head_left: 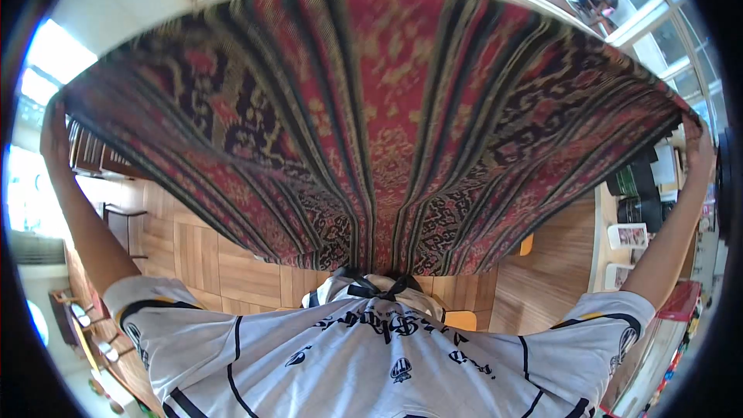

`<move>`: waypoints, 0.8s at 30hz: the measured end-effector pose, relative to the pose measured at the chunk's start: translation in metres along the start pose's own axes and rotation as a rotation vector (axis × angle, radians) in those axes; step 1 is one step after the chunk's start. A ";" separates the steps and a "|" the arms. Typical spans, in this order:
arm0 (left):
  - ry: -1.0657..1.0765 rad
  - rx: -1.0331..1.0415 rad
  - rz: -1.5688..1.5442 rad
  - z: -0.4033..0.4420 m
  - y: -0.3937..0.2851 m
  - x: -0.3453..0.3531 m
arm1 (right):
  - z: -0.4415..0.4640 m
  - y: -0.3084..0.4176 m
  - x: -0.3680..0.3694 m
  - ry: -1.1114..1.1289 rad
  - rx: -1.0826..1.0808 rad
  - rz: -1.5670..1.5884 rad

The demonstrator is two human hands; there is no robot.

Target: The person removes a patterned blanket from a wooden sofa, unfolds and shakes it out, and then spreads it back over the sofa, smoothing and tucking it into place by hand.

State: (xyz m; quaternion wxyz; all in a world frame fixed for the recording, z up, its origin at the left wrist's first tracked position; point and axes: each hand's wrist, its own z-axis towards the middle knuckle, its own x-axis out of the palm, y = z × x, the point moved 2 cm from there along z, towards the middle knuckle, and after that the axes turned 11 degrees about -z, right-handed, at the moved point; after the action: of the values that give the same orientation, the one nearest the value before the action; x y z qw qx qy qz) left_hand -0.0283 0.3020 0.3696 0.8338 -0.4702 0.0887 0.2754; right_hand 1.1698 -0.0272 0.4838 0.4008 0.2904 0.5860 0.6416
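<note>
My left grip and my right grip are each closed on the edge of a red and black patterned cloth, at opposite sides. I have it spread wide before me over the wooden floor, its near end in front of my white shirt, with a counter off to my right.
</note>
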 end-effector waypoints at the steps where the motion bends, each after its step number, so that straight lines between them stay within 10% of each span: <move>1: -0.056 -0.112 -0.316 0.003 0.035 -0.017 | -0.006 -0.001 0.003 0.024 0.020 0.009; 2: -0.183 -0.292 -0.761 0.002 0.064 -0.027 | -0.010 -0.004 0.005 0.048 0.043 0.015; 5: 0.091 -0.233 0.272 -0.055 0.004 0.014 | -0.032 -0.023 0.008 0.147 0.106 -0.118; 7: 0.182 -0.250 0.337 -0.082 -0.009 0.030 | -0.072 -0.028 0.033 0.350 -0.138 -0.490; 10: 0.172 -0.145 0.592 -0.147 -0.003 0.022 | -0.096 -0.062 0.025 0.032 0.146 -0.249; 16: -0.183 -1.185 -0.802 -0.358 0.092 -0.049 | -0.223 -0.180 -0.063 -0.001 0.403 -0.098; 20: -0.082 -1.546 -0.126 -0.431 0.030 -0.006 | -0.299 -0.245 -0.107 -0.328 0.694 -0.101; 24: 0.162 -1.640 -0.058 -0.448 0.014 0.000 | -0.334 -0.247 -0.117 -0.027 0.853 -0.462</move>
State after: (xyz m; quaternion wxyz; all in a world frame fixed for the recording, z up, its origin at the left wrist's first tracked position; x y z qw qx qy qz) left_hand 0.0135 -0.0660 0.1164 0.2236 -0.9502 -0.0929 0.1964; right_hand 0.9909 -0.3032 0.2034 0.3853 0.2993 0.8408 0.2344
